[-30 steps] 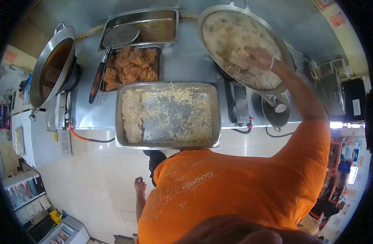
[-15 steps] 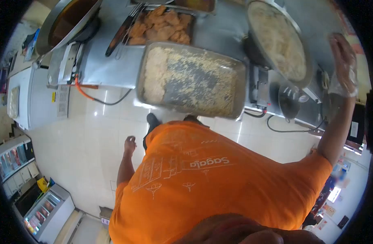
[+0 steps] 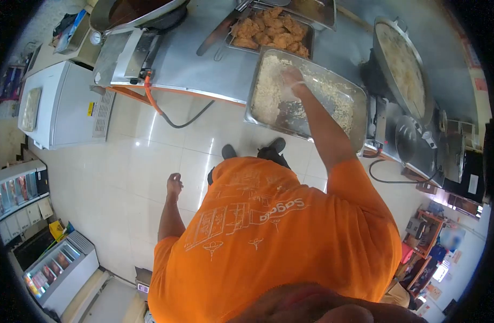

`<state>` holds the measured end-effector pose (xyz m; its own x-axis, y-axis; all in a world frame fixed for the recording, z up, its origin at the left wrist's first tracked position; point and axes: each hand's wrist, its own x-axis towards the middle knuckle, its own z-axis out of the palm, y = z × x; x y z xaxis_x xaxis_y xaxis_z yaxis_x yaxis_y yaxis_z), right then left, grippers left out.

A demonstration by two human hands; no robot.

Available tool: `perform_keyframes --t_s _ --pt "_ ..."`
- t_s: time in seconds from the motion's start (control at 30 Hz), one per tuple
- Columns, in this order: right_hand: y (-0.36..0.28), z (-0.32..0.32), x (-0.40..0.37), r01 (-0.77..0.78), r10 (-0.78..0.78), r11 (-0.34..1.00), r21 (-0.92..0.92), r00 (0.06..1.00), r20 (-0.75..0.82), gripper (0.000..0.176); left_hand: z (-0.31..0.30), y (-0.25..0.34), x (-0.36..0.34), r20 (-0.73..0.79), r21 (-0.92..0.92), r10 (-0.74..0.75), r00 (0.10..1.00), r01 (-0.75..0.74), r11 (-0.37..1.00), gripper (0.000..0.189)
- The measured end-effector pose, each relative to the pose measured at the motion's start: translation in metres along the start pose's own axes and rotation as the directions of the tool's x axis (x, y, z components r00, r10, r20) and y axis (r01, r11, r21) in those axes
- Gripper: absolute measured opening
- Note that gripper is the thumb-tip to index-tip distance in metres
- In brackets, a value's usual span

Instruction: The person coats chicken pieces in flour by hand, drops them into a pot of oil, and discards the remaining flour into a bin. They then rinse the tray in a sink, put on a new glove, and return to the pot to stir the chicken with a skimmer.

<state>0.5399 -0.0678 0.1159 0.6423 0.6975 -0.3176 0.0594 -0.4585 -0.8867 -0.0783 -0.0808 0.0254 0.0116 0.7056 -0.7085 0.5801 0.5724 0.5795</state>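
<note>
My right hand (image 3: 294, 79), in a clear plastic glove, reaches down into a metal tray (image 3: 360, 134) on the counter's edge. The fingers point into pale flour-like breading (image 3: 267, 89) heaped along the tray's left side; blur and the back of the hand hide their grip. Crumbs are scattered over the rest of the tray bottom. My left hand (image 3: 175, 185) hangs beside my body over the floor, its fingers loosely curled and a little apart, holding nothing. Behind the tray, a second tray holds several browned, fried-looking pieces (image 3: 271, 32). Tongs (image 3: 223, 32) with a dark handle lie at its left.
A large wok of bubbling, pale-topped oil (image 3: 400, 64) stands at the right, with a round strainer (image 3: 407, 137) near it. Another wok (image 3: 131, 13) with dark liquid sits at the far left. A white chest freezer (image 3: 69, 102) stands left; an orange hose (image 3: 152, 96) droops from the counter.
My right hand has come from the far right, beyond the bubbling wok, into the breading tray. My view has shifted; the tray sits further right. My left hand still hangs at my side.
</note>
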Motion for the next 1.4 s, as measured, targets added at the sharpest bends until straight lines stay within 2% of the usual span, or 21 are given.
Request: perform_keyframes --t_s 0.1,0.2,0.3,0.37,0.4,0.5,0.6,0.63,0.67,0.73,0.77,0.8,0.87,0.9,0.93,0.97,1.07,1.1,1.2,1.27,1.4 --pt "0.013 0.027 0.043 -0.015 0.016 0.998 -0.069 1.0 0.011 0.032 -0.013 -0.03 -0.008 -0.052 -0.081 -0.115 0.992 0.11 0.991 0.017" --pt "0.009 0.043 0.055 -0.033 0.074 0.949 0.313 0.99 -0.118 0.037 -0.007 -0.058 -0.027 -0.052 -0.15 -0.164 0.985 0.155 0.976 0.017" --pt "0.021 0.036 0.083 -0.09 0.087 0.995 0.041 0.993 0.081 0.049 0.007 -0.077 -0.054 -0.037 -0.044 -0.093 0.995 0.091 0.995 0.016" --pt "0.028 0.039 0.084 -0.011 0.022 0.973 -0.229 0.999 0.047 0.057 0.019 -0.09 -0.067 -0.012 -0.175 -0.093 0.996 0.089 0.98 0.02" --pt "0.021 0.037 0.074 0.032 -0.028 0.959 -0.281 0.999 0.018 0.06 0.026 -0.096 -0.074 -0.029 -0.225 -0.081 0.996 0.073 0.972 0.02" --pt "-0.03 0.019 -0.001 0.161 -0.197 0.942 -0.295 0.975 -0.098 0.067 0.061 -0.22 -0.006 -0.141 0.091 0.156 0.978 -0.144 0.985 0.018" --pt "-0.023 -0.003 -0.014 0.133 -0.236 0.876 -0.463 0.956 -0.172 0.068 0.076 -0.223 0.01 -0.11 0.31 0.488 0.866 -0.437 0.844 0.015" --pt "-0.046 -0.015 -0.038 0.145 -0.174 0.962 -0.23 0.978 -0.112 0.058 0.075 -0.209 0.012 -0.093 0.027 0.327 0.94 -0.326 0.945 0.016" --pt "-0.038 -0.025 -0.041 0.138 -0.143 0.989 -0.055 0.983 -0.117 0.053 0.07 -0.193 0.018 -0.023 -0.25 0.165 0.986 -0.165 0.954 0.017" --pt "-0.016 -0.049 -0.046 0.109 -0.077 0.95 0.294 0.99 -0.117 0.045 0.067 -0.052 -0.038 -0.053 -0.1 -0.091 0.994 0.086 0.991 0.021" --pt "-0.025 -0.059 -0.065 -0.002 0.052 0.902 0.431 0.993 -0.105 0.04 0.069 -0.064 -0.018 -0.037 -0.346 0.038 0.999 -0.049 0.937 0.023" --pt "0.004 -0.073 -0.057 0.009 0.019 0.939 0.343 0.997 -0.078 0.041 0.064 -0.051 -0.002 0.075 -0.516 -0.188 0.979 0.2 0.833 0.018" --pt "0.086 -0.109 -0.038 0.037 -0.035 0.986 0.161 0.999 -0.018 0.044 0.065 -0.018 0.006 0.03 -0.328 -0.114 0.993 0.117 0.937 0.02" --pt "0.091 -0.118 -0.043 0.109 -0.113 0.982 -0.157 0.993 -0.017 0.044 0.063 0.013 -0.002 0.019 -0.264 -0.089 0.996 0.09 0.96 0.022" --pt "0.093 -0.127 -0.05 0.168 -0.182 0.872 -0.46 0.983 0.014 0.045 0.064 0.035 -0.009 0.01 -0.2 -0.064 0.998 0.064 0.978 0.024" --pt "0.096 -0.135 -0.055 0.214 -0.233 0.669 -0.712 0.97 0.072 0.046 0.067 0.044 -0.011 0.006 -0.163 -0.038 0.999 0.038 0.986 0.025" --pt "0.077 -0.134 -0.067 0.561 -0.318 0.424 -0.712 0.828 0.462 0.052 0.073 0.054 -0.007 0.015 -0.091 0.001 1.0 0.0 0.996 0.025" --pt "0.023 -0.125 -0.086 0.277 0.112 0.475 -0.835 0.923 0.369 0.054 0.075 0.054 -0.006 0.034 -0.085 -0.015 0.999 0.018 0.996 0.025" --pt "0.062 -0.118 -0.088 0.381 -0.279 0.12 -0.917 0.899 0.337 0.051 0.079 0.051 -0.005 0.073 -0.039 -0.063 0.995 0.066 0.997 0.025" --pt "0.087 -0.116 -0.085 0.438 -0.392 0.269 -0.858 0.863 0.317 0.046 0.081 0.043 -0.004 0.085 -0.033 -0.091 0.992 0.095 0.995 0.024" --pt "0.088 -0.108 -0.084 0.514 -0.383 0.678 -0.526 0.857 0.345 0.036 0.08 0.025 0.003 0.155 -0.182 -0.148 0.977 0.176 0.967 0.021"
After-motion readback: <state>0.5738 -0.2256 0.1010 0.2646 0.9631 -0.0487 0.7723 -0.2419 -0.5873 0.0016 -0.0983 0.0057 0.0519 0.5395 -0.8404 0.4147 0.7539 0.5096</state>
